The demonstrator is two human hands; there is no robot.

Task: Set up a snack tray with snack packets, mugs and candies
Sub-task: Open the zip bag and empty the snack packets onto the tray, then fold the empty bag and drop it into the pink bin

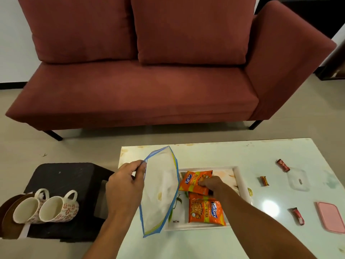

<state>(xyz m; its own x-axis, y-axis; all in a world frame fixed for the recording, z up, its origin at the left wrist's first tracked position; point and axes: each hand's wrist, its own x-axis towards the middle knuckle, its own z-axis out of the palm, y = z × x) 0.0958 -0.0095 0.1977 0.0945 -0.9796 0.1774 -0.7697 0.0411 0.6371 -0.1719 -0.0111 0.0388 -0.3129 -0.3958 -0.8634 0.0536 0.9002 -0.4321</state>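
Observation:
A white tray [240,181] lies on the pale table [214,243]. Two orange snack packets rest in it: the far packet [192,181] and the near packet [206,210]. My right hand [210,183] presses its fingertips on the far packet. To the left of the tray, my left hand [124,187] pinches the edge of a clear zip bag [160,191] with a blue rim and holds it up. Two floral mugs [46,207] lie on their sides on a black stool [61,184] at the left. Three wrapped candies [282,165] [264,180] [298,215] lie on the table at the right.
A clear plastic container [298,180] and a pink lid [331,215] sit at the table's right side. Brown plates [7,212] lie beside the mugs. A dark red sofa [149,81] stands beyond the table.

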